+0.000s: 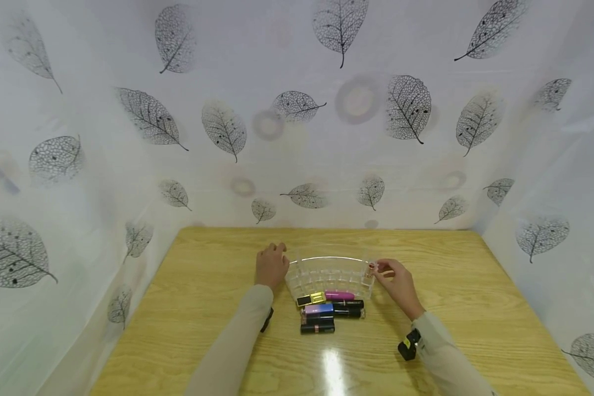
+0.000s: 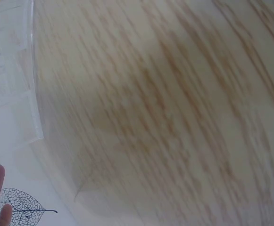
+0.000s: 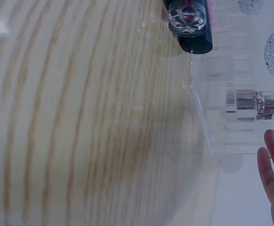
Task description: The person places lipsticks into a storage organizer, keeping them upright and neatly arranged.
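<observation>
Behind the wooden table (image 1: pixel 475 302) there is a white sheet (image 1: pixel 302 151) printed with dark leaves. A clear, curved organizer (image 1: pixel 326 275) is on the table, and a small lipstick (image 3: pixel 245 106) stands upright in its right end. The thumb and forefinger of the right hand (image 1: pixel 398 281) are nearly closed and appear to pinch its upper end; how firmly, one cannot tell. The left hand (image 1: pixel 272 268), with relaxed fingers and holding nothing, is at the organizer's left end. If the lipstick is released before its base sits fully, it could tilt. A sideways push could slide the organizer, and the magenta tube (image 1: pixel 340 296) close against its front might roll.
</observation>
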Tool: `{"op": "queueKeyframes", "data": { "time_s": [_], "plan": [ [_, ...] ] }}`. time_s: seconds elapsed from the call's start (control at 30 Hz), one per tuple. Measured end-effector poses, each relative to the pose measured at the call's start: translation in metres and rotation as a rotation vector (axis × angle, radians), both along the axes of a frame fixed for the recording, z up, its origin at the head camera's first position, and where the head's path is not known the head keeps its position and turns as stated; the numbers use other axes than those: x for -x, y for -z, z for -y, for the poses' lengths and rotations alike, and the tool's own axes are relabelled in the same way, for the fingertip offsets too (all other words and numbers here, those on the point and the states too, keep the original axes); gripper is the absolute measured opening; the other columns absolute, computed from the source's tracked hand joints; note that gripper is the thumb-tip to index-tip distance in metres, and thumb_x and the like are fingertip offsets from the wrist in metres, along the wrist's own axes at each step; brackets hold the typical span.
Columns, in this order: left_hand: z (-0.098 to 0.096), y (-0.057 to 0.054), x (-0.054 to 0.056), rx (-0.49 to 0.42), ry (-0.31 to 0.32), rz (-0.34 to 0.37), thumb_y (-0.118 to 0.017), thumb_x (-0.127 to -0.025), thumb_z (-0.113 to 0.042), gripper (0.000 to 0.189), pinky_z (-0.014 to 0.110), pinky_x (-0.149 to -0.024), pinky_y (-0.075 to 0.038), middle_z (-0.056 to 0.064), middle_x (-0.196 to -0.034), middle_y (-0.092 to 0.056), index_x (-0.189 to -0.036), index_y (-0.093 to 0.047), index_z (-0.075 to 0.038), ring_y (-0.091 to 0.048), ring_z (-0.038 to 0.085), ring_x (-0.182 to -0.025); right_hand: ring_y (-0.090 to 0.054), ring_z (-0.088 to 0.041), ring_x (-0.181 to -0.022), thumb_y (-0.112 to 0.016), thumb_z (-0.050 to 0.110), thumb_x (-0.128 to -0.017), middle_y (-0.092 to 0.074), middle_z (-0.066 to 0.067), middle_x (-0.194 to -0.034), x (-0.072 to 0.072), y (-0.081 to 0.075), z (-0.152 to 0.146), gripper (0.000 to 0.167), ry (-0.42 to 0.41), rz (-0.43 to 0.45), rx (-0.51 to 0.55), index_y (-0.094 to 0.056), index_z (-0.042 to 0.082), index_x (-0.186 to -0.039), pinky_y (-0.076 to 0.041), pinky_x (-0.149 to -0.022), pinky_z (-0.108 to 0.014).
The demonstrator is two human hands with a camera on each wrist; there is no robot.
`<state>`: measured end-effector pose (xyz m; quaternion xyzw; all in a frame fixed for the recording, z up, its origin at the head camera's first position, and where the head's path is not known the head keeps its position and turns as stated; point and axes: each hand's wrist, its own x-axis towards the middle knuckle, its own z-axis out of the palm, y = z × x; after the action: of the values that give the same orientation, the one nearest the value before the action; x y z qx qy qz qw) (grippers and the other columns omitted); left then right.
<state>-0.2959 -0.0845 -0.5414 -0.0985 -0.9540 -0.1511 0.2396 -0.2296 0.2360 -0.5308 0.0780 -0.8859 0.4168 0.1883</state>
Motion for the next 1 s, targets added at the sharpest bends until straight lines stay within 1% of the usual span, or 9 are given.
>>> {"op": "queueKeyframes", "data": {
  "time_s": [0.1,0.2,0.33,0.43,0.57,0.7,0.8,0.9,1.0],
  "plan": [
    [-0.001,0.000,-0.001,-0.004,-0.003,-0.007,-0.065,-0.082,-0.012,0.013,0.044,-0.079,-0.051,0.008,-0.087,-0.064,-0.095,-0.062,-0.012,-0.063,0.024,-0.076,-0.063,-0.030,-0.084,-0.069,0.001,-0.081,-0.064,-0.018,-0.093,-0.004,-0.002,-0.002,0.028,0.032,0.016,0.000,-0.061,-0.005,-0.107,-0.055,-0.072,-0.039],
    [-0.001,0.001,-0.001,-0.004,-0.005,-0.015,-0.064,-0.082,-0.012,0.012,0.044,-0.078,-0.051,0.008,-0.086,-0.064,-0.094,-0.062,-0.012,-0.063,0.023,-0.076,-0.063,-0.028,-0.084,-0.069,0.002,-0.081,-0.064,-0.016,-0.093,-0.010,-0.005,-0.002,0.030,0.075,0.019,0.007,-0.059,-0.006,-0.108,-0.056,-0.072,-0.034],
    [0.000,0.002,0.000,-0.004,-0.004,-0.028,-0.064,-0.082,-0.012,0.012,0.044,-0.076,-0.051,0.007,-0.086,-0.064,-0.094,-0.062,-0.012,-0.063,0.023,-0.075,-0.062,-0.020,-0.080,-0.070,0.001,-0.081,-0.064,-0.014,-0.091,-0.018,-0.011,0.000,0.027,0.122,-0.025,0.032,-0.059,-0.005,-0.105,-0.055,-0.069,-0.024],
    [0.000,0.004,0.001,-0.005,-0.003,-0.037,-0.065,-0.082,-0.012,0.012,0.044,-0.076,-0.051,0.007,-0.085,-0.064,-0.094,-0.062,-0.012,-0.063,0.023,-0.074,-0.062,-0.015,-0.075,-0.071,-0.001,-0.079,-0.064,-0.013,-0.087,-0.026,-0.016,0.006,0.023,0.117,-0.068,0.039,-0.060,-0.004,-0.100,-0.055,-0.066,-0.025],
    [0.000,0.007,0.003,-0.002,-0.003,-0.046,-0.065,-0.081,-0.012,0.013,0.044,-0.076,-0.051,0.007,-0.084,-0.063,-0.094,-0.062,-0.012,-0.062,0.022,-0.072,-0.062,-0.016,-0.074,-0.071,-0.003,-0.077,-0.065,-0.010,-0.084,-0.037,-0.019,0.017,0.022,0.053,-0.078,-0.001,-0.062,-0.002,-0.097,-0.055,-0.065,-0.032],
    [0.001,0.009,0.004,-0.002,-0.001,-0.054,-0.065,-0.081,-0.013,0.013,0.043,-0.075,-0.051,0.006,-0.084,-0.063,-0.094,-0.062,-0.013,-0.062,0.022,-0.072,-0.062,-0.017,-0.076,-0.073,0.001,-0.077,-0.066,-0.005,-0.084,-0.048,-0.019,0.028,0.022,-0.038,-0.047,-0.073,-0.064,0.002,-0.097,-0.054,-0.067,-0.032],
    [0.001,0.009,0.005,-0.004,0.000,-0.052,-0.064,-0.081,-0.012,0.013,0.043,-0.075,-0.051,0.007,-0.084,-0.063,-0.094,-0.061,-0.013,-0.062,0.022,-0.072,-0.062,-0.016,-0.078,-0.073,0.004,-0.077,-0.066,-0.003,-0.086,-0.053,-0.016,0.035,0.022,-0.122,-0.013,-0.136,-0.064,0.006,-0.098,-0.053,-0.068,-0.031],
    [0.001,0.008,0.004,-0.011,0.001,-0.044,-0.064,-0.081,-0.012,0.014,0.043,-0.075,-0.051,0.007,-0.084,-0.063,-0.094,-0.062,-0.012,-0.062,0.022,-0.072,-0.062,-0.015,-0.080,-0.074,0.007,-0.078,-0.067,-0.002,-0.089,-0.055,-0.011,0.039,0.022,-0.197,0.045,-0.200,-0.064,0.007,-0.098,-0.053,-0.070,-0.034],
    [0.001,0.006,0.003,-0.013,0.001,-0.035,-0.064,-0.081,-0.012,0.014,0.043,-0.075,-0.051,0.007,-0.084,-0.063,-0.095,-0.062,-0.012,-0.063,0.022,-0.073,-0.062,-0.016,-0.081,-0.073,0.008,-0.078,-0.066,-0.001,-0.090,-0.057,-0.008,0.042,0.019,-0.241,0.104,-0.271,-0.065,0.007,-0.096,-0.053,-0.071,-0.034]
  ]
}}
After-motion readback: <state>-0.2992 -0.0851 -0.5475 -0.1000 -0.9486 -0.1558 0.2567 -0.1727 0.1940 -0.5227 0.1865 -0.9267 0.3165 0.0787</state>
